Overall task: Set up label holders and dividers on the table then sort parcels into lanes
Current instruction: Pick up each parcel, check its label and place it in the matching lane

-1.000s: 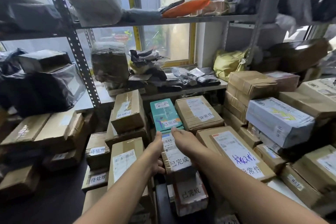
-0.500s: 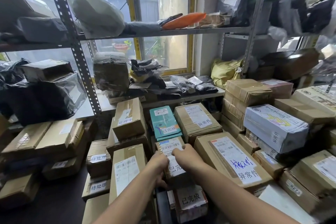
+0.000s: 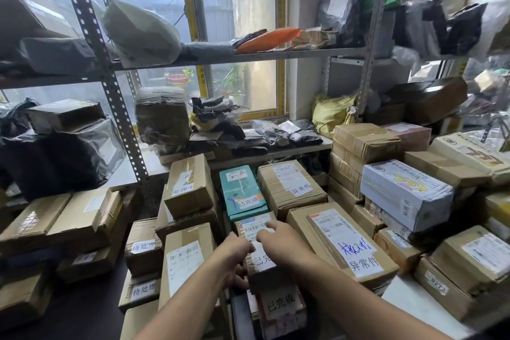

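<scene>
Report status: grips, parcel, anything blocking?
Left grip curled on small parcel left edge; right grip on top, hold unclear. Parcel in middle lane, teal parcel behind. Tall box left, large box right, close.
</scene>
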Tool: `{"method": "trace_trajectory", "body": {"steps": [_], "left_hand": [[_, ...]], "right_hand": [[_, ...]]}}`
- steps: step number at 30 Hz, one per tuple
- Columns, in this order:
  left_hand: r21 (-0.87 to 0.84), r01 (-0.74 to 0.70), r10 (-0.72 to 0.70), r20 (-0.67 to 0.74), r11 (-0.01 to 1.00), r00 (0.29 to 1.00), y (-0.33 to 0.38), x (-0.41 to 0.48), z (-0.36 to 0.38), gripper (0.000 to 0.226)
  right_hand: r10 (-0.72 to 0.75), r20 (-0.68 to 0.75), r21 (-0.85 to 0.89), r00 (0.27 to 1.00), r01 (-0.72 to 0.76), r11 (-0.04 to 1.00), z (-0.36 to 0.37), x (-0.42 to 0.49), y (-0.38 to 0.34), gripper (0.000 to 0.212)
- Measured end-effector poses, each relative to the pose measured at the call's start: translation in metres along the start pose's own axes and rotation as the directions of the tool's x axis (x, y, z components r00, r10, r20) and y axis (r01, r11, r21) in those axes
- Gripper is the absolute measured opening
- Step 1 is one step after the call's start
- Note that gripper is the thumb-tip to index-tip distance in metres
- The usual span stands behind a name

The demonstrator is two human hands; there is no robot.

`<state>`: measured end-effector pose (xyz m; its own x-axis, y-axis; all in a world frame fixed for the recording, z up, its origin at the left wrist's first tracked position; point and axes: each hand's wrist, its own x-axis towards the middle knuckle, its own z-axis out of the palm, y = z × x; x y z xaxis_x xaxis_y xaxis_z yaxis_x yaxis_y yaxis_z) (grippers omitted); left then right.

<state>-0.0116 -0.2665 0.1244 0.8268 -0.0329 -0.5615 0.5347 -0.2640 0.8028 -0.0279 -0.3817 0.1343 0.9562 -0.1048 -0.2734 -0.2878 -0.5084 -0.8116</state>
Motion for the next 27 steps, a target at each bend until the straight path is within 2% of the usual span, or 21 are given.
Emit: {"method": "trace_trajectory", "body": {"steps": [3, 5, 7, 8, 9, 12, 18, 21, 27], "left_hand": [[0.204, -0.152, 0.166, -0.051, 0.967, 0.985, 0.017, -0.01, -0.017, 0.052], [0.42, -0.249, 0.326, -0.123, 0.873, 0.937, 0.028, -0.021, -0.035, 0.043], [0.709, -0.201, 0.461, -0.193, 0.676, 0.866, 0.036, -0.028, -0.054, 0.044], [0.787, -0.138, 0.503, -0.239, 0.601, 0.831, 0.037, -0.032, -0.066, 0.048], [0.818, -0.084, 0.529, -0.285, 0.569, 0.799, 0.036, -0.035, -0.079, 0.052], [0.834, 0.011, 0.551, -0.374, 0.552, 0.746, 0.029, -0.05, -0.117, 0.052], [0.815, 0.198, 0.487, -0.5, 0.545, 0.716, -0.012, -0.083, -0.193, 0.051], [0.8, 0.239, 0.479, -0.538, 0.551, 0.694, -0.042, -0.1, -0.23, 0.045], [0.772, 0.306, 0.384, -0.566, 0.556, 0.729, -0.122, -0.125, -0.317, 0.042]], "right_hand": [[-0.137, -0.059, -0.253, 0.989, 0.118, 0.96, -0.014, -0.014, -0.021, 0.049], [-0.234, -0.076, -0.404, 0.969, 0.185, 0.896, -0.021, -0.018, -0.037, 0.046], [-0.318, -0.086, -0.511, 0.944, 0.232, 0.828, -0.026, -0.016, -0.05, 0.044], [-0.351, -0.084, -0.537, 0.932, 0.254, 0.804, -0.027, -0.015, -0.056, 0.044], [-0.373, -0.078, -0.55, 0.925, 0.272, 0.79, -0.025, -0.013, -0.062, 0.044], [-0.415, -0.042, -0.565, 0.909, 0.321, 0.76, -0.013, -0.008, -0.074, 0.042], [-0.512, 0.067, -0.605, 0.856, 0.443, 0.662, 0.048, -0.016, -0.105, 0.027], [-0.539, 0.121, -0.614, 0.833, 0.49, 0.619, 0.094, -0.026, -0.119, 0.029], [-0.542, 0.198, -0.595, 0.817, 0.54, 0.596, 0.19, -0.054, -0.157, 0.039]]}}
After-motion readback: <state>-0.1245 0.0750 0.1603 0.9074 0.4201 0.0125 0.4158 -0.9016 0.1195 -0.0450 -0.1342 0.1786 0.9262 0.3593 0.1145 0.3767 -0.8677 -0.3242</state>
